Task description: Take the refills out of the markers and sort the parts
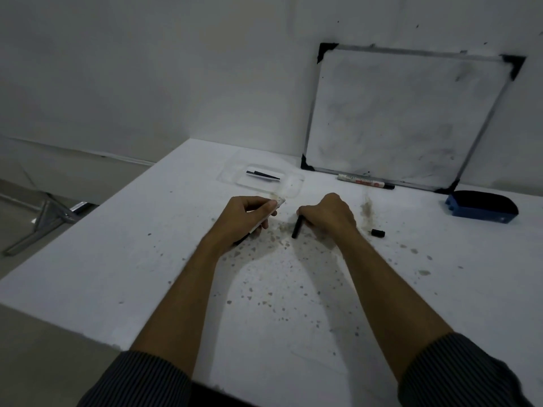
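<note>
From the head camera, a person sits at a white table with little brown spots [293,304]. The left hand [245,217] is curled tight around a white marker body [271,208], with the fingers pressed on it so it cannot slip. One end pokes out past the fingertips. The right hand [327,214] is closed around a thin black stick [297,227], which looks like the ink refill. The stick points down, and its tip is close to the table or touching it; I cannot tell which. The two hands sit near each other but apart, so I think the refill has just come out of the body.

A small black cap [378,232] lies on the table just to the right of the right hand, out of the way. Farther back, a clear flat plastic tray [289,188] holds a dark pointed part [263,175]. That tray looks like the place for sorted parts. Another white marker with red writing [364,181] lies by the foot of a smudged whiteboard [405,116] that leans on the wall. It may be waiting its turn. A blue board eraser [482,207] sits far to the right.
</note>
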`<state>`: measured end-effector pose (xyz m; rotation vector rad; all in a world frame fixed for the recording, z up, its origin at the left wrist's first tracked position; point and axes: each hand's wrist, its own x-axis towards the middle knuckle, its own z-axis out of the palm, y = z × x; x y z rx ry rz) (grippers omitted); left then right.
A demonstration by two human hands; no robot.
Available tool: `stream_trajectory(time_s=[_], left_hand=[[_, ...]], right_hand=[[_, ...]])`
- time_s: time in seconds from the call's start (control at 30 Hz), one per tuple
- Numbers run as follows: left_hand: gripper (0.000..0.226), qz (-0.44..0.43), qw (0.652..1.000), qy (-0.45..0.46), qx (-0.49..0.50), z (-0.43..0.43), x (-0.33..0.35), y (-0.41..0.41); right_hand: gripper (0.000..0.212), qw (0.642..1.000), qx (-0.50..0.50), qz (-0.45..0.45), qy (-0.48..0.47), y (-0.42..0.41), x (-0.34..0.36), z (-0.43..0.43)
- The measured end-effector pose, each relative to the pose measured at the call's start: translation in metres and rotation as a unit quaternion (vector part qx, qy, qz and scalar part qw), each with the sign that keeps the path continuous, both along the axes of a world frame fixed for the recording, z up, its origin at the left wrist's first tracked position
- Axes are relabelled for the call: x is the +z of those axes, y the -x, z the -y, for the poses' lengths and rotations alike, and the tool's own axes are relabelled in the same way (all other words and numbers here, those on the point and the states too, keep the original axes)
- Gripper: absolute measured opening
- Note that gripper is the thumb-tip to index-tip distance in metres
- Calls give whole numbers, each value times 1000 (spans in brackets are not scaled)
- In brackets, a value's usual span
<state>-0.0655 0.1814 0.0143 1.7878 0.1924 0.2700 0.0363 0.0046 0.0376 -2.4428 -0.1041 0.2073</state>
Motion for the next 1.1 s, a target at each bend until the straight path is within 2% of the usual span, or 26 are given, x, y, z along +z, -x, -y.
stream_trajectory(time_s=[0.13, 0.27, 0.47, 0.6, 0.67, 0.77, 1.1], left_hand=[[28, 2, 1000, -8, -5, 7, 1, -2], [32, -1, 1000, -7, -28, 23, 4, -5], [29, -14, 996, 18, -88, 71, 15, -21], [27, 2, 994, 2, -114, 98, 20, -35], [34, 14, 995, 7, -104, 110, 18, -38], [40, 28, 995, -9, -93, 120, 13, -37], [32, 28, 994, 2, -106, 119, 4, -36]], right_hand=[[29, 977, 22, -70, -200, 3, 11, 26], [18, 934, -7, -66, -351, 17, 17, 61], [26, 845, -40, -119, -520, 21, 12, 116], [37, 764, -78, -93, -633, 16, -3, 134], [36, 739, -85, -65, -665, 13, -9, 138], [30, 734, -102, -37, -670, 11, -14, 140], [27, 825, -107, 40, -554, 14, -26, 137]])
